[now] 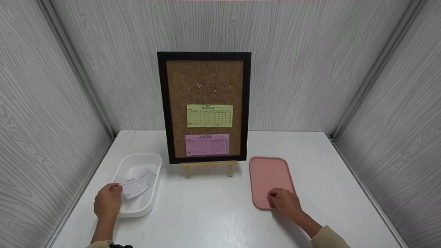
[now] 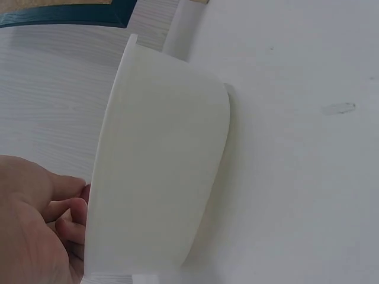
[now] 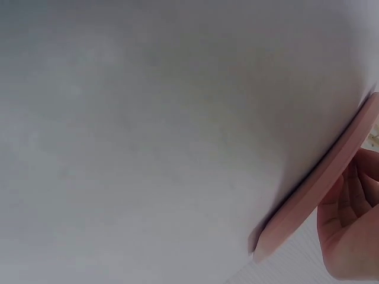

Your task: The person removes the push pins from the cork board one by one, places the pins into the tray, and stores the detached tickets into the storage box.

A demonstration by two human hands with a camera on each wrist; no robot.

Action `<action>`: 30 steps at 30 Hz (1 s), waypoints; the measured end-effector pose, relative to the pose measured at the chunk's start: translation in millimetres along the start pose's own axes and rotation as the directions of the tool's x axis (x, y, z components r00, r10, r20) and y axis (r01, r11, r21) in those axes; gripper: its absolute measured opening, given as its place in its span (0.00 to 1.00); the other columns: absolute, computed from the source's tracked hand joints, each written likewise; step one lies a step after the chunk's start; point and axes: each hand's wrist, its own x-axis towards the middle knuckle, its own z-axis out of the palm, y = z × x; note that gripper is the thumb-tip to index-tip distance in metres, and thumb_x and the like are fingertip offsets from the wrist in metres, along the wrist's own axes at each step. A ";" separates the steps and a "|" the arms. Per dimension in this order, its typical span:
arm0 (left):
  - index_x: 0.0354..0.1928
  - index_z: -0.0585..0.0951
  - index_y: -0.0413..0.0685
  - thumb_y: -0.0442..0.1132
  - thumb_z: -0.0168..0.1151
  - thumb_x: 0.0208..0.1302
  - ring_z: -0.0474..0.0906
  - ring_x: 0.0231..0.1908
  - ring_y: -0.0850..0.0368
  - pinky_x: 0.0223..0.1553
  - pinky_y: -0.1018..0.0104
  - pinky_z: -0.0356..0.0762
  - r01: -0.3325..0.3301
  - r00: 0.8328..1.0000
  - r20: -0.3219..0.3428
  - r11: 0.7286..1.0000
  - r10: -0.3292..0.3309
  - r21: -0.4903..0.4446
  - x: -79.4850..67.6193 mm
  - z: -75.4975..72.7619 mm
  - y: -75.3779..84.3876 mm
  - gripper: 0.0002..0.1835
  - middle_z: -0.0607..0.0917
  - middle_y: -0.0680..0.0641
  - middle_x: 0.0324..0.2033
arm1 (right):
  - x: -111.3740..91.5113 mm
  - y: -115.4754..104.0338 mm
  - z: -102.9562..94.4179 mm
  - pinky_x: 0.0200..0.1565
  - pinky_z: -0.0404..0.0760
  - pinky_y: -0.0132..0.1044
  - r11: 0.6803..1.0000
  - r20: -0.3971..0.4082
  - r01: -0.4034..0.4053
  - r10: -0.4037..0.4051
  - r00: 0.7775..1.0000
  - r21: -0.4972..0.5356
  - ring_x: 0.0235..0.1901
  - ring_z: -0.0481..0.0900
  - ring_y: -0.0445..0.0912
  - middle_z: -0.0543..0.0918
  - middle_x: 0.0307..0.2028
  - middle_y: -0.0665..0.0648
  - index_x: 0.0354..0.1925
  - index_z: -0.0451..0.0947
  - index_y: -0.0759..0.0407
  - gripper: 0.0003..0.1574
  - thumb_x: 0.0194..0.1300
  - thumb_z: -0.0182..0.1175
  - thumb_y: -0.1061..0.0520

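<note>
My left hand (image 1: 107,201) pinches one end of a white printed paper slip (image 1: 139,185). The slip's far end lies inside a white plastic basin (image 1: 151,205), while the hand is over the basin's left side. In the left wrist view the basin's wall (image 2: 157,160) hides the slip and part of the fingers. My right hand (image 1: 285,202) is at the front right part of a pink tray (image 1: 268,172), its fingers curled and its fingertips down close to the tray's surface. The tray's edge (image 3: 320,183) covers part of those fingers in the right wrist view; I cannot tell whether they pinch anything.
A black-framed cork board (image 1: 205,75) stands on a small wooden easel (image 1: 209,163) at the back middle. Pinned to it are a yellow-green slip (image 1: 209,117) and, below, a pink slip (image 1: 207,145). Pale wood-grain walls (image 1: 310,62) enclose the white table (image 1: 203,210).
</note>
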 end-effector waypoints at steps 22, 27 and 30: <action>0.68 0.72 0.41 0.50 0.51 0.77 0.81 0.49 0.38 0.41 0.48 0.70 -0.060 0.998 0.022 0.998 0.059 0.004 -9.5 -3.2 13.0 0.27 0.82 0.35 0.56 | -2.9 -4.6 -5.4 0.39 0.81 0.42 1.000 -0.064 0.018 -0.020 0.998 -0.023 0.33 0.79 0.40 0.87 0.33 0.45 0.37 0.87 0.51 0.04 0.64 0.67 0.59; 0.68 0.73 0.44 0.51 0.51 0.76 0.81 0.49 0.39 0.44 0.47 0.70 -0.090 0.996 0.014 0.996 0.090 -0.002 -12.8 3.3 28.4 0.26 0.82 0.37 0.57 | 1.6 -11.1 -4.1 0.42 0.82 0.44 0.998 -0.093 0.062 -0.062 0.994 -0.006 0.35 0.80 0.41 0.87 0.36 0.47 0.40 0.87 0.53 0.05 0.66 0.66 0.58; 0.67 0.74 0.46 0.51 0.53 0.76 0.80 0.51 0.39 0.46 0.45 0.69 -0.114 0.993 0.017 0.993 0.115 -0.031 -13.3 9.2 42.7 0.25 0.83 0.40 0.57 | 5.8 -18.0 -3.2 0.43 0.83 0.44 0.996 -0.099 0.089 -0.089 0.991 -0.005 0.35 0.81 0.41 0.87 0.37 0.48 0.42 0.87 0.54 0.06 0.66 0.66 0.59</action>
